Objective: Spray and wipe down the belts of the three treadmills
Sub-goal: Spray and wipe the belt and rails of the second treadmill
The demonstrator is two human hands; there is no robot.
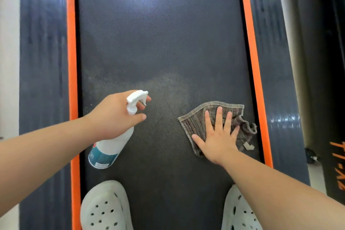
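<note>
1. We are standing in white clogs [105, 209] at the near end of the dark belt [160, 43].
2. Our left hand [113, 115] is gripping the spray bottle [108, 147] around its neck, above the belt's left side, nozzle pointing forward.
3. Our right hand [218, 136] is pressing flat, fingers spread, on the cloth [197, 119], which is lying on the belt near the right orange strip [252, 61].

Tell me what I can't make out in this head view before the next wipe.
All head view:
Label on the spray bottle in the left hand: too small.
Far end of the belt: cut by the top edge.
Patch under the cloth and right hand: covered.
Neighbouring machine: mostly cut by the right edge.
</note>
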